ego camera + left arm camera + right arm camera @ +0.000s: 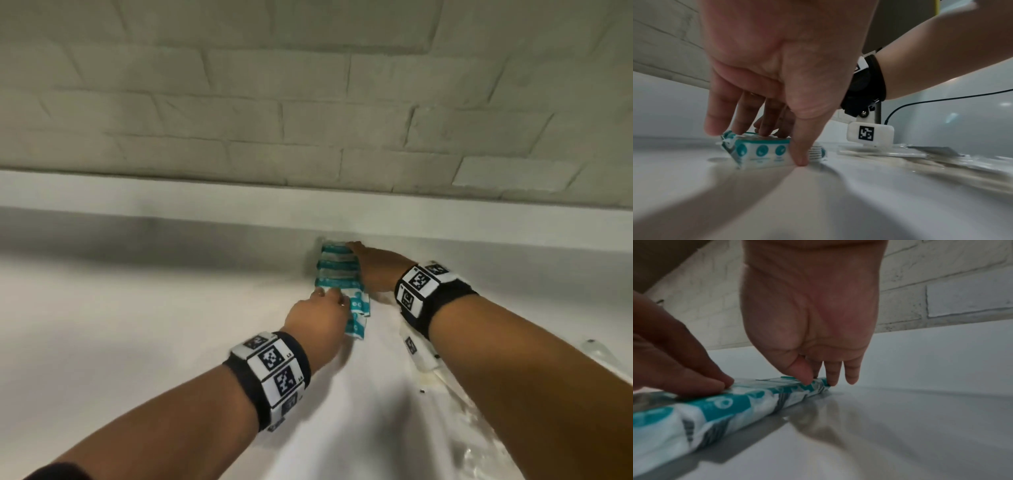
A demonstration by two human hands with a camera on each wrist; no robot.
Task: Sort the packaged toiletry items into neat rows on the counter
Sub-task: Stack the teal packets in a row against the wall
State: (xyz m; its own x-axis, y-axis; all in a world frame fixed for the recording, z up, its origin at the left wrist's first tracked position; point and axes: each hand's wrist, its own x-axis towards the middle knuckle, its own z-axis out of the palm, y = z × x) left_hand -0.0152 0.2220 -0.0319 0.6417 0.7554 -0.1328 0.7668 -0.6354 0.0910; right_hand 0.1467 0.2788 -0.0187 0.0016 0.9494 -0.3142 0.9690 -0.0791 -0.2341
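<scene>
A row of teal-and-white toiletry packets (337, 270) lies on the white counter (137, 325), running toward the back ledge. My left hand (329, 296) is at the near end, where the last packets sit askew. In the left wrist view its fingers (740, 123) press down on a packet (760, 154) and the thumb (799, 155) leans against its side. My right hand (352, 248) lies along the row's right side. Its thumb (803, 374) and straight fingertips touch the far end of the packets (725, 404).
Clear-wrapped flat items (421, 356) lie on the counter under my right forearm, also showing at the right of the left wrist view as clear wrappers (879, 152). A raised ledge (205, 198) and brick wall (308, 102) close off the back. A black cable (920, 104) hangs at right.
</scene>
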